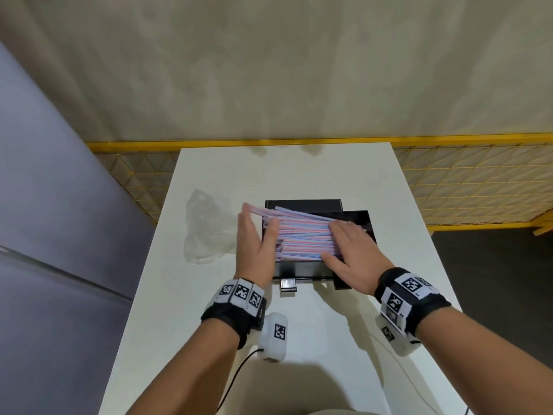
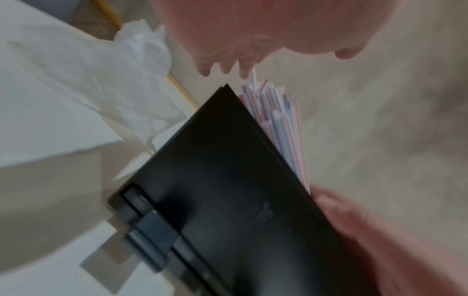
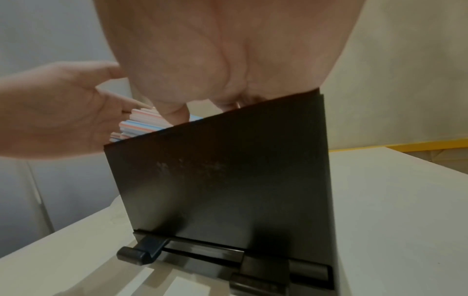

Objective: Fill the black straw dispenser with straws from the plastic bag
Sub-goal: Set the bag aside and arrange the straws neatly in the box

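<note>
Straws [image 1: 302, 236]: one thick bundle, striped pink, blue and white, lying crosswise in the open top of the black straw dispenser [image 1: 302, 269], piled above its rim. Several at the far side splay out at a slant, and their left ends overhang the dispenser's left wall. Expect them to be very light, smooth and prone to roll or slide apart; each is thin-walled and will likely kink if you squeeze it, so handle the bundle as a mass, flat palms on top and at the ends, rather than pinching single pieces.

Your right hand [image 1: 348, 253]: fingers straight, laid flat on the right part of the bundle, pressing down; it grips nothing.

Your left hand [image 1: 254, 248]: fingers straight and together, held edge-on against the overhanging left ends, set to square them up; it holds nothing either.

Dispenser: rigid black box standing on the white table [image 1: 374, 205], with its dispensing bar low on the near face. Likely stable enough to push against.

Plastic bag [image 1: 206, 227]: clear, crumpled, lying on the table just left of the dispenser, apparently emptied. Soft and slippery; it needs no handling now.
</note>
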{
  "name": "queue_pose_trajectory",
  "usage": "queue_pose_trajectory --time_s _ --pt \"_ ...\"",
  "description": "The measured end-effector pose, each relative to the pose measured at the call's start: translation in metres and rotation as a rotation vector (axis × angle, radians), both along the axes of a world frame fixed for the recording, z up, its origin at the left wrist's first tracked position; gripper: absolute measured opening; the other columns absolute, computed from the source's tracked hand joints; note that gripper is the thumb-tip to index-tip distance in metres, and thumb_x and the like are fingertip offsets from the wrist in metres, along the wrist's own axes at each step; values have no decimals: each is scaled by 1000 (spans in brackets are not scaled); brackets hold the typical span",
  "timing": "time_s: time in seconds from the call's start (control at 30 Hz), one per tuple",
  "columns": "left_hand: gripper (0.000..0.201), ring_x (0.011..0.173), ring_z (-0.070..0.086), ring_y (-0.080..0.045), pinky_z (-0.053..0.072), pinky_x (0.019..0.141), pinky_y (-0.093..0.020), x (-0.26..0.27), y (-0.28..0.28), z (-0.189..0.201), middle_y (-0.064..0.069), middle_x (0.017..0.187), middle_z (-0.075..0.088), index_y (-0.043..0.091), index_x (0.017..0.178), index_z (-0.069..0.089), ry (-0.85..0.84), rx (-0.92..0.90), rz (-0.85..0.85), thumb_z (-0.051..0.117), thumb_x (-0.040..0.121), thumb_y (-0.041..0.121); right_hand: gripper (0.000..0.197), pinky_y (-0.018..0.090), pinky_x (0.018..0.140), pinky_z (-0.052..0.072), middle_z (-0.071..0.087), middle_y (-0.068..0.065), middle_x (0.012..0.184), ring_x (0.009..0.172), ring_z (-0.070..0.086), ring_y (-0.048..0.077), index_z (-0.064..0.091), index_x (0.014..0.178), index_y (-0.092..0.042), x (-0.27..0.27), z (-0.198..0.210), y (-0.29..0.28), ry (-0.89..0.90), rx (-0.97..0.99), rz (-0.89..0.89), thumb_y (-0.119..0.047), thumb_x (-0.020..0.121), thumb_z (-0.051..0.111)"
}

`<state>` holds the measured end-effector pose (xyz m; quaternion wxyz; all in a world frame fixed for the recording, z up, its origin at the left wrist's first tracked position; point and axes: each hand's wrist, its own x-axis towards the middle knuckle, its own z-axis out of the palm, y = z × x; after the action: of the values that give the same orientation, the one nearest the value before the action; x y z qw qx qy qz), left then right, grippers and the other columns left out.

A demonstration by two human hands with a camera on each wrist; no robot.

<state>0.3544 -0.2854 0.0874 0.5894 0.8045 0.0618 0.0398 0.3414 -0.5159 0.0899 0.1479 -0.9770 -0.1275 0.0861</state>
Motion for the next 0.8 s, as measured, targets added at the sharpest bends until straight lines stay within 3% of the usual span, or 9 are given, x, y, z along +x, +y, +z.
queue_pose_trajectory --time_s 0.13,0.23,0.33,0.4,0.47,0.57,0.63,0.7,0.8 --pt "82 156 16 -12 16 127 -32 17 1 16 5 172 12 25 164 6 27 -61 92 50 102 54 76 45 113 34 50 8 143 130 44 30 42 146 -11 -1 -1 1 -11 -15 13 -60 90 27" --pt "80 141 47 -23 34 121 -42 33 1 13 -1 158 43 25 160 25 87 -4 93 47 94 64 80 44 113 34 48 8 145 131 43 30 41 147 -12 -2 2 3 2 -22 -1 -62 88 24" --pt "47 124 61 -22 46 110 -35 37 8 12 -5 136 65 19 145 55 74 88 129 51 103 40 82 43 115 32 38 11 153 137 38 32 34 151 -14 -2 2 3 20 -28 -19 -64 87 22" --pt "36 123 61 -21 45 104 -27 33 11 13 -6 133 66 17 139 62 24 175 57 49 106 24 84 46 118 29 24 15 161 144 29 34 24 154 -15 -2 0 1 39 -4 -52 -65 88 24" --pt "33 130 52 -23 35 106 -22 30 12 9 -6 134 64 15 134 67 -57 355 -86 48 106 18 86 48 121 24 15 17 165 150 20 36 16 157 -16 -2 -3 1 43 15 -74 -66 88 27" --pt "32 131 41 -25 24 108 -15 29 15 3 -7 136 56 13 128 70 -116 459 -137 49 104 9 87 49 122 21 14 16 165 151 17 36 15 158 -16 -2 -5 3 38 22 -85 -66 87 28" --pt "35 121 49 -19 31 105 -18 30 20 6 -5 131 51 14 134 65 -77 361 -50 49 103 8 87 49 122 21 20 14 164 149 20 36 18 157 -16 0 -5 2 33 6 -78 -66 87 26" --pt "33 97 56 -4 37 94 -16 32 28 9 -2 125 51 16 133 63 -8 262 27 52 102 10 88 48 121 21 26 10 163 147 23 35 20 157 -16 2 -4 3 39 -28 -67 -66 85 23" --pt "11 77 61 -3 46 74 -14 31 36 10 -3 102 71 20 104 74 24 210 15 65 97 19 86 46 118 27 32 5 160 142 30 34 27 154 -17 4 0 9 43 -62 -76 -62 82 20"
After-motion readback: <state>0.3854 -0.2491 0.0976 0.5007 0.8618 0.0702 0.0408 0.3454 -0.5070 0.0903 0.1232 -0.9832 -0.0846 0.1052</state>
